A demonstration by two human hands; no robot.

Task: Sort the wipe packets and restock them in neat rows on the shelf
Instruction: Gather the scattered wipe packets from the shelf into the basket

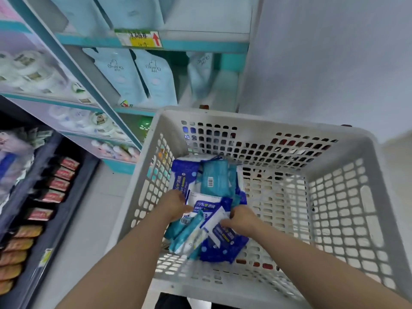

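A plain pale grey wall fills the right side; teal-edged shelving stands left of it, carrying a yellow price label with a red arrow; a dark display rack stands lower left on pale floor; the light is soft and even.

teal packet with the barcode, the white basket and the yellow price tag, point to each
teal packet with the barcode (215,177), head view, middle of its back face
white basket (256,121), head view, far rim
yellow price tag (142,42), head view, its yellow strip
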